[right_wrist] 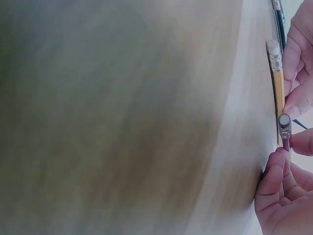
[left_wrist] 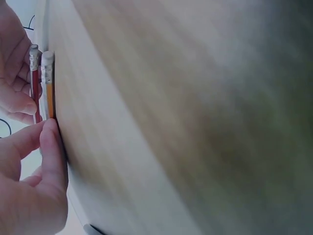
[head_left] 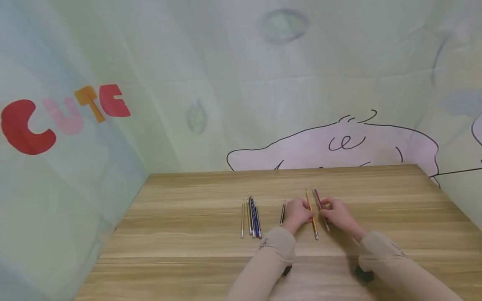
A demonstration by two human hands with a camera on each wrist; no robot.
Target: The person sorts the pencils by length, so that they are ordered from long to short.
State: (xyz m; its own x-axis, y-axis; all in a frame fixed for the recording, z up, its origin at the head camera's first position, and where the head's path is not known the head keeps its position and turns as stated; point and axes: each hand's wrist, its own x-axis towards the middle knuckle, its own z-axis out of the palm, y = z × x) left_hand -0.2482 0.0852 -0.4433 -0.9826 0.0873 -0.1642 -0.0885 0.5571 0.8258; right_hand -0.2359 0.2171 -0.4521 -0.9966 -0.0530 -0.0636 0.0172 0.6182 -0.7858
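My left hand [head_left: 299, 212] pinches a yellow pencil [head_left: 314, 229] near its middle, its white eraser end toward me. Close beside it, my right hand [head_left: 336, 214] holds a dark red pencil [head_left: 318, 198] between thumb and fingers. The two pencils lean slightly apart, nearly side by side. In the left wrist view, the yellow pencil [left_wrist: 50, 100] lies low along the table under the fingertips. The right wrist view shows the red pencil's end [right_wrist: 284, 122] pointing at the camera, tilted up off the wood. A dark pencil [head_left: 282, 214] lies just left of my left hand, partly hidden by it.
Farther left, several pencils [head_left: 254, 219] lie roughly parallel, blue, black and yellowish ones, eraser ends toward me. The wooden table [head_left: 180, 234] ends at the back against a printed cloth [head_left: 169, 138]. Dark wrist straps [head_left: 363, 274] show under the sleeves.
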